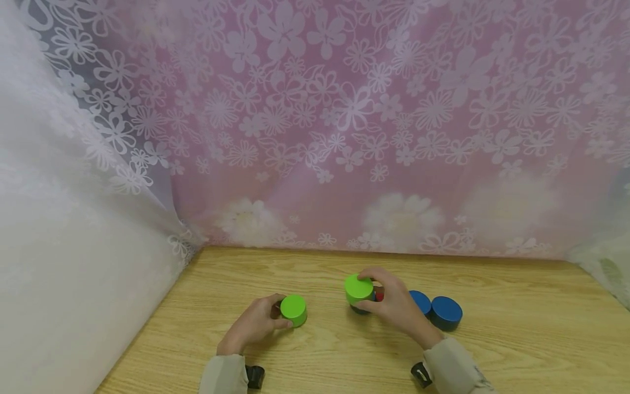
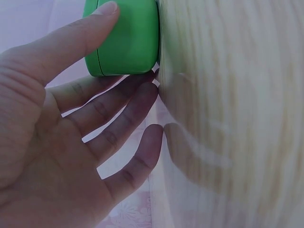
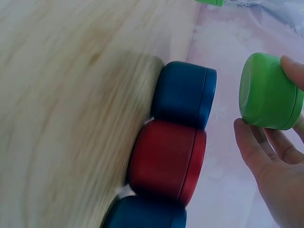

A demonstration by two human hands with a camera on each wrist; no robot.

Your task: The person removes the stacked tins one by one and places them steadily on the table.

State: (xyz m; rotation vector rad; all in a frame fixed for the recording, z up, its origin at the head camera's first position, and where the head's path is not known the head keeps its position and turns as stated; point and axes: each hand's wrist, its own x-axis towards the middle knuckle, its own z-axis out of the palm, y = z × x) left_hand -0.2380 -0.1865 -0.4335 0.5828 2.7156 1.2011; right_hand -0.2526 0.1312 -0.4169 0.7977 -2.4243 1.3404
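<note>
My left hand pinches a round green tin on the wooden table, thumb on the near side and fingers on the far side. In the left wrist view the thumb lies across the green tin and the lower fingertips meet the tabletop. My right hand holds a second green tin by its sides, raised off the table. Under it, a blue tin heads a row with a red tin and another blue tin. The right hand partly hides this row in the head view.
Another blue tin ends the row at the right. The wooden table meets a pink flowered curtain at its back edge. White cloth hangs along the left side.
</note>
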